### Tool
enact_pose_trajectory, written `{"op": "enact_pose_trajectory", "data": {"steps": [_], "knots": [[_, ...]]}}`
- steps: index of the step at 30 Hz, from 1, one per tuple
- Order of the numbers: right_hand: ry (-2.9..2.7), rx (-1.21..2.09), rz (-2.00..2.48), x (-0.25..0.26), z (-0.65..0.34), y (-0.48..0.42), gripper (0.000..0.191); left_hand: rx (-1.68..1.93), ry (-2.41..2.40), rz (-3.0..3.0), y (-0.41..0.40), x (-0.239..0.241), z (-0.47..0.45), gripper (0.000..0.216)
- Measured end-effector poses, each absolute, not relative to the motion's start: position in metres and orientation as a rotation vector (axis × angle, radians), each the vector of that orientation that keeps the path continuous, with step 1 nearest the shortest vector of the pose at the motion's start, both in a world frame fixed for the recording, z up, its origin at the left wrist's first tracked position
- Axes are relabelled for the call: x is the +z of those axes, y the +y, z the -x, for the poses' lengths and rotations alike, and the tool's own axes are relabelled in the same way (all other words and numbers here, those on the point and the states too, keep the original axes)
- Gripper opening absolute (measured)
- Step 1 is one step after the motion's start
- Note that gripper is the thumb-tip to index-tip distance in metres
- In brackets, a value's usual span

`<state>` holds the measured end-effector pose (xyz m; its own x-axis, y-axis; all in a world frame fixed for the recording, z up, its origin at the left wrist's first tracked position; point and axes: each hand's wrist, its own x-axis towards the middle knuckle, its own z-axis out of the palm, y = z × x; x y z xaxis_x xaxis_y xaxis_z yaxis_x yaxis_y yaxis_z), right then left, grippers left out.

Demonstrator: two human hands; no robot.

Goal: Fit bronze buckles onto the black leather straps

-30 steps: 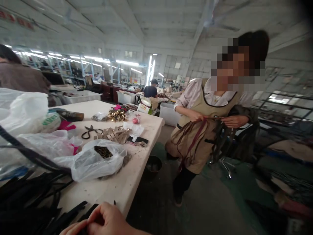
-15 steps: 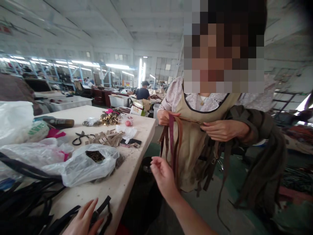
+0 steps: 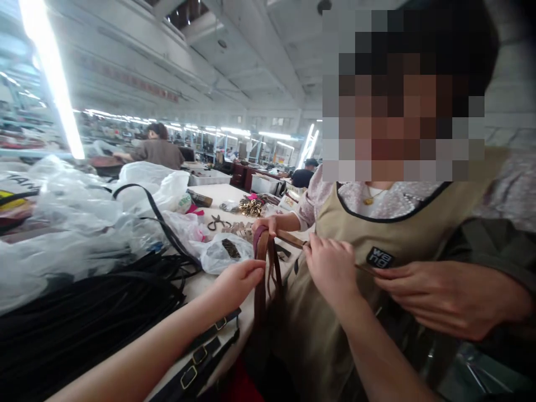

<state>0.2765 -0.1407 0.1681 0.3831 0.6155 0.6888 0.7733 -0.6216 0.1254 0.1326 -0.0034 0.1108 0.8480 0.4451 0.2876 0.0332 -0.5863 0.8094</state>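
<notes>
Brown strapping (image 3: pixel 291 239) is clamped in the right grip (image 3: pixel 333 271); leftward, the left grip (image 3: pixel 238 283) meets hanging straps (image 3: pixel 262 247), whether closed I cannot tell; buckled black straps (image 3: pixel 210 347) lie below it.

Apron patch (image 3: pixel 380 258): white "wa" above what looks like "ng"
Plastic bag (image 3: pixel 19 181): dark capitals, seemingly "ANG"
Wall banner (image 3: pixel 129 80): red characters, too blurred

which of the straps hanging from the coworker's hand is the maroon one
The leftmost strap in the picture, looped over the co-worker's right hand; the straps beside it are brown.
</notes>
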Motion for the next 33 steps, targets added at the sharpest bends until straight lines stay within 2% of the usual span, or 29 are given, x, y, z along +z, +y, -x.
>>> {"op": "enact_pose_trajectory", "data": {"steps": [5,12,15,18,22,25,27,29,33], "knots": [[-1.391,-0.582,2.461,0.141,-0.265,-0.136,0.020,0.500,0.338,-1.858,-0.015,0.089,-0.139,0.034],[-1.133,0.218,1.724,0.095,-0.234,-0.116,0.026,0.407,0.465,-1.235,-0.027,0.101,-0.128,0.027],[-1.020,0.309,1.527,0.086,-0.207,-0.106,0.023,0.472,0.387,-1.068,-0.019,0.098,-0.113,0.026],[-1.060,0.291,1.521,0.083,-0.185,-0.101,0.019,0.533,0.354,-1.019,-0.010,0.097,-0.092,0.030],[-1.307,-0.112,1.538,0.090,-0.176,-0.099,0.012,0.583,0.458,-1.197,-0.002,0.108,-0.056,0.032],[-1.536,-0.340,1.468,0.105,-0.175,-0.093,0.028,0.567,0.482,-1.305,-0.001,0.118,-0.030,0.033],[-1.725,-0.185,1.451,0.114,-0.171,-0.087,0.034,0.550,0.483,-1.301,-0.001,0.121,-0.014,0.034],[-1.790,0.116,1.429,0.116,-0.164,-0.080,0.031,0.515,0.469,-1.273,-0.001,0.120,0.000,0.036],[-1.549,0.612,1.424,0.095,-0.148,-0.070,0.027,0.464,0.455,-1.218,0.001,0.104,0.027,0.042]]}}
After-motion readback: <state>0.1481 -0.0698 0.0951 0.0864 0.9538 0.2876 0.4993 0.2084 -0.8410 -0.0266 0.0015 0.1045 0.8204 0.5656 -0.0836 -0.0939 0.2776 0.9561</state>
